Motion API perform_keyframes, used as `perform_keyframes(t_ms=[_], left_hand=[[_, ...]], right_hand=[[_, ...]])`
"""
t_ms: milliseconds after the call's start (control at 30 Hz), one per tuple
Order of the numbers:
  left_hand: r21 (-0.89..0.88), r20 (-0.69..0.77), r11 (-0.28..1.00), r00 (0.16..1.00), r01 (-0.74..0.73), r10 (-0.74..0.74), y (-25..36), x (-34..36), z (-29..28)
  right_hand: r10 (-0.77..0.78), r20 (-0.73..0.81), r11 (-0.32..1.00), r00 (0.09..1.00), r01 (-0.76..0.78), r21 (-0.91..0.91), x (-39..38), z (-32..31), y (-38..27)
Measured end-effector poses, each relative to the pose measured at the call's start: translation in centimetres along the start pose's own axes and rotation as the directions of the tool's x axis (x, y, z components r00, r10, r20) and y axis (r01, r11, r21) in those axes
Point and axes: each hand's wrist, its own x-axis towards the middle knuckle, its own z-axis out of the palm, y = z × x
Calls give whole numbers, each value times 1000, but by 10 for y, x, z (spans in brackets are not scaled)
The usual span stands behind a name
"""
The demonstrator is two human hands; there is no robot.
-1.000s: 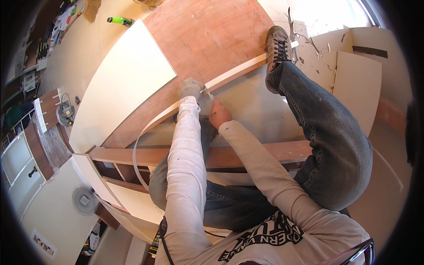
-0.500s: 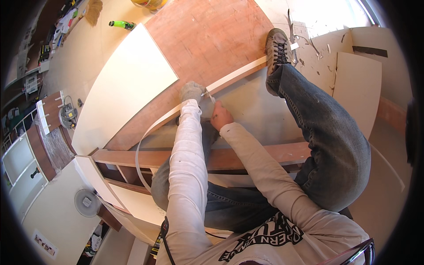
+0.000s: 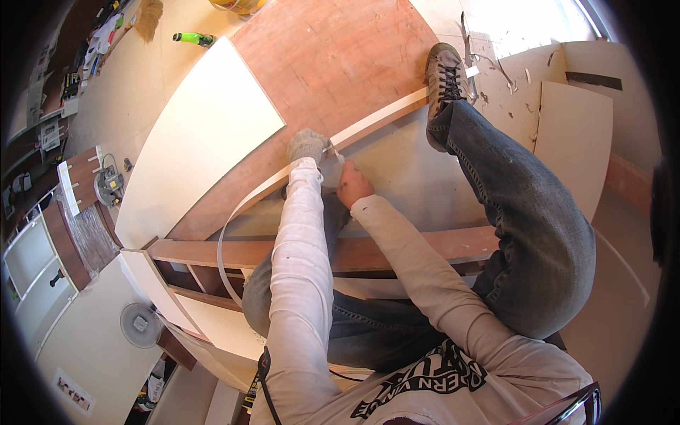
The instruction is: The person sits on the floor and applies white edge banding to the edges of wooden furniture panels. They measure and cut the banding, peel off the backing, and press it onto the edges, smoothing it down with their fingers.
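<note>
My left hand [image 3: 306, 145], in a grey knitted glove, is closed on a white edging strip [image 3: 375, 117] along the edge of a reddish plywood board [image 3: 329, 57]. The loose end of the strip curls down past my left forearm. Just below and right of it, my bare right hand [image 3: 354, 184] grips a thin tool [image 3: 336, 153] whose tip meets the strip near my left fingers; its exact kind is too small to tell.
A curved white panel [image 3: 191, 134] lies left, near a green bottle [image 3: 190, 37] and a power tool [image 3: 108, 185]. My shoe [image 3: 445, 81] rests at the board's right end, by scraps [image 3: 504, 74]. A wooden frame [image 3: 453, 244] crosses below my hands; another panel [image 3: 570, 149] stands right.
The view has shifted very slightly; both hands stay at nearly the same place on the strip, with the tool held at a similar angle.
</note>
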Motion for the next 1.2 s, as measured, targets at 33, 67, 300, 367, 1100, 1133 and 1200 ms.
perform_keyframes(t_ms=[33,67,300,367,1100,1133,1200], left_hand=[[-5,-3,1000,1000,-7,7,0,-1,0],[-10,-5,1000,1000,-14,14,0,-1,0],[-22,-8,1000,1000,-15,15,-2,0,1],[0,-7,1000,1000,-1,1,7,-6,-2],[-84,25,995,999,44,-42,11,-10,-12],[-65,12,997,999,33,-32,10,-10,-10],[-2,18,1000,1000,14,-14,10,-9,-9]], right_hand=[[-3,-1,1000,1000,3,-1,0,0,0],[-6,-2,1000,1000,6,-3,0,0,1],[25,47,999,999,-23,-45,2,-2,0],[36,46,999,998,-34,-41,4,-3,1],[-30,20,1000,999,30,3,-12,7,23],[-31,25,1000,999,31,3,-14,5,23],[-40,43,999,998,40,3,-15,1,24]])
